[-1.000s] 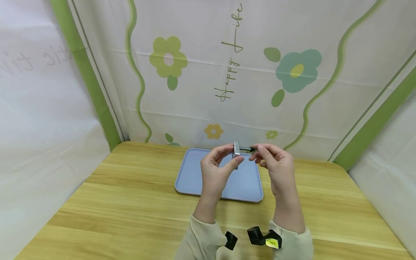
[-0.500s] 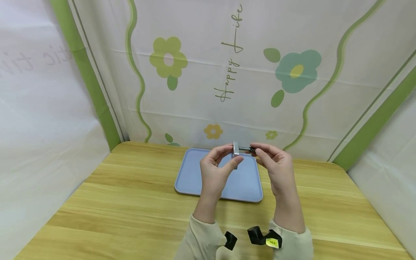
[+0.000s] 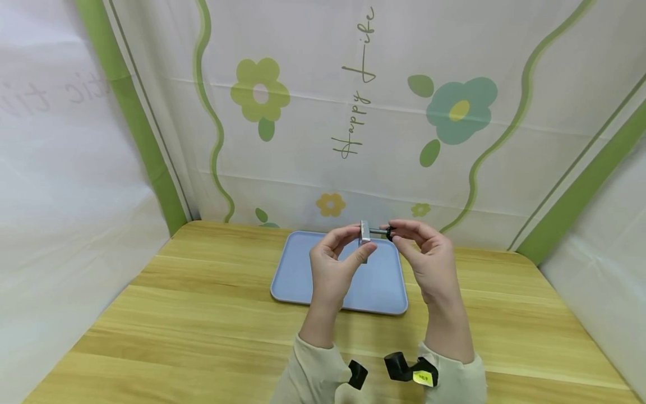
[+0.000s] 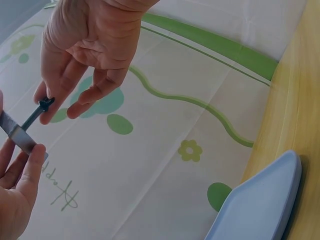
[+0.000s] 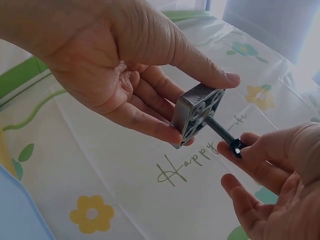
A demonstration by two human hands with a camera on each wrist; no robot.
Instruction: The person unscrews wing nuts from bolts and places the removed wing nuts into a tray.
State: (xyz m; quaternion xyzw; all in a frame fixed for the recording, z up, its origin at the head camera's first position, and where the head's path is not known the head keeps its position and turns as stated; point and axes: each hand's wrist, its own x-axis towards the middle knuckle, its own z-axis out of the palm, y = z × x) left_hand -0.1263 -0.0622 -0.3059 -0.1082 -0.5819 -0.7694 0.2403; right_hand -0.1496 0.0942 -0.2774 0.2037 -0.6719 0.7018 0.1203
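Held up above a tray, a square grey metal block [image 5: 192,111] with a ribbed, hollow face sits between the thumb and fingers of my left hand [image 3: 333,266]. A threaded bolt [image 5: 221,130] sticks out of the middle of that face toward the right. At its outer end is a small black lobed head [image 4: 46,104], which my right hand [image 3: 428,255] pinches between thumb and forefinger. The right hand's other fingers are loosely bent, away from the bolt, in the right wrist view. How deep the bolt sits in the block is hidden.
Below and behind the hands, a light blue tray [image 3: 292,275] lies on the wooden table [image 3: 202,314]. A white fabric screen [image 3: 303,157] with printed flowers stands along the table's back, with more fabric at both sides.
My right thumb and forefinger have shifted left and rolled over the bolt's black head. The left hand and the block have stayed nearly in place.
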